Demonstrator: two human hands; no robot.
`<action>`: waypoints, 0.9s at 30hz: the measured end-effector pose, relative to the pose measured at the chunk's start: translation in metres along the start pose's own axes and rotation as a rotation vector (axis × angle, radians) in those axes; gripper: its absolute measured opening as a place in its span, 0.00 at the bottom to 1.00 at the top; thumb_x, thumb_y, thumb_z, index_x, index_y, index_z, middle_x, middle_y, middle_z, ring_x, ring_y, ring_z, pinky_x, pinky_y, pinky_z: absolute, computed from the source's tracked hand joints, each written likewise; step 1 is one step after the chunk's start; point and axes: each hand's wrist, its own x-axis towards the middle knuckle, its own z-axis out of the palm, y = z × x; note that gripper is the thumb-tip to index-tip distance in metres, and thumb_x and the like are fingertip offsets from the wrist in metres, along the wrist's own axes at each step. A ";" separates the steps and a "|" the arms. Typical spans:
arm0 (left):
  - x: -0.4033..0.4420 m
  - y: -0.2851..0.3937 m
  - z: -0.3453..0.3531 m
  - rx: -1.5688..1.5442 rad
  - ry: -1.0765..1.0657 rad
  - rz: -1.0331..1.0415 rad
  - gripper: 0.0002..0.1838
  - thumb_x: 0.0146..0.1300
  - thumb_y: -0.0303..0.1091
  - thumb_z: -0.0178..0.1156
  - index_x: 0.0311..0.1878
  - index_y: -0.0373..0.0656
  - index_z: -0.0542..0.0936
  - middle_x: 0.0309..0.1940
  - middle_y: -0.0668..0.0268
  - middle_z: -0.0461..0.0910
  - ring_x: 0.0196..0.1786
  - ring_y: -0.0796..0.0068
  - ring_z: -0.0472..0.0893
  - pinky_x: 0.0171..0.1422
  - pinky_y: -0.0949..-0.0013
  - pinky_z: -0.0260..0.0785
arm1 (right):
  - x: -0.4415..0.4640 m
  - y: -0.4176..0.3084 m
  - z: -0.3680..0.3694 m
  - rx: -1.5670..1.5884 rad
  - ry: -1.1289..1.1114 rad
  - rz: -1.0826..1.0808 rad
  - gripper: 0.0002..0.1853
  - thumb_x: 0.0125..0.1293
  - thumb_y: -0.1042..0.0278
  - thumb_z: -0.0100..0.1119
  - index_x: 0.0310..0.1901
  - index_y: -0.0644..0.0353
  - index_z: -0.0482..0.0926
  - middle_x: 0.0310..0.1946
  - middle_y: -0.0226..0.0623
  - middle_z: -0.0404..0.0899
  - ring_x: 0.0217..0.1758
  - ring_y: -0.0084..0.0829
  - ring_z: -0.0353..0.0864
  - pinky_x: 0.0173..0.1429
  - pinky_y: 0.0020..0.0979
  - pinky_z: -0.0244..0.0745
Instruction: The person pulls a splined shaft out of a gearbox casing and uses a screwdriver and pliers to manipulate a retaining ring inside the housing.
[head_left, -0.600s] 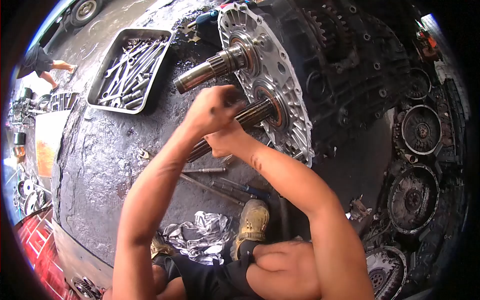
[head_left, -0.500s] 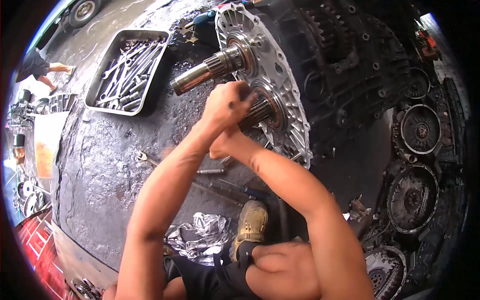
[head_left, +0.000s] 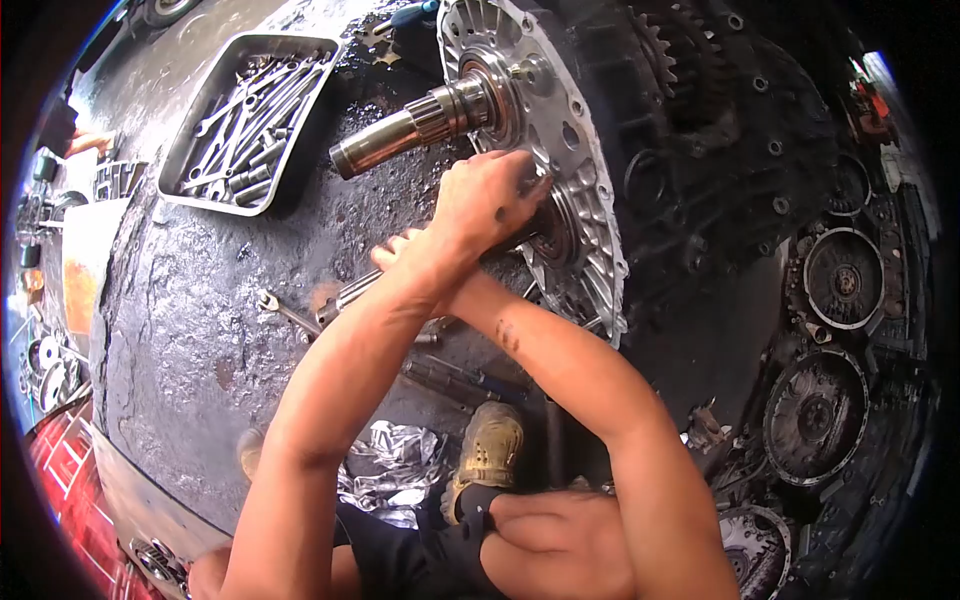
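My forearms cross, the left one on top. My left hand (head_left: 490, 200) is closed over the inner end of the lower splined shaft (head_left: 362, 287), close to the bearing (head_left: 562, 228) in the aluminium gearbox housing (head_left: 590, 190). My fingertips there are partly hidden. My right hand (head_left: 398, 246) is mostly covered by my left forearm; its curled fingers show on the far side, wrapped over the lower shaft. Above my hands, an upper shaft (head_left: 400, 135) sticks out from the same housing, and neither hand touches it.
A metal tray (head_left: 270, 190) of wrenches and sockets sits at upper left. A wrench (head_left: 275, 305) lies on the wet ground. Near my shoe (head_left: 492, 445) is a crumpled cloth (head_left: 390, 465). Round dark housings (head_left: 815, 415) line the right. Part of another person (head_left: 85, 140) shows far left.
My right hand's fingers have come into sight beyond my left forearm, with a length of the shaft. My left hand has shifted slightly right, and the whole view has moved a little.
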 end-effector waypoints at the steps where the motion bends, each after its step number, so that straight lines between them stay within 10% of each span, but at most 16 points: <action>1: 0.001 -0.001 0.001 -0.017 -0.005 -0.019 0.18 0.57 0.48 0.63 0.39 0.42 0.83 0.33 0.52 0.82 0.39 0.50 0.82 0.45 0.55 0.74 | 0.001 0.000 0.000 0.002 -0.004 -0.005 0.34 0.54 0.41 0.55 0.59 0.55 0.67 0.51 0.45 0.73 0.54 0.47 0.72 0.63 0.47 0.63; 27: -0.012 -0.034 0.017 -0.136 0.138 0.199 0.22 0.53 0.26 0.56 0.54 0.43 0.80 0.52 0.56 0.79 0.54 0.53 0.78 0.61 0.60 0.70 | 0.001 -0.004 -0.017 -0.028 -0.032 -0.026 0.29 0.53 0.47 0.59 0.53 0.57 0.70 0.48 0.46 0.74 0.50 0.46 0.74 0.60 0.47 0.66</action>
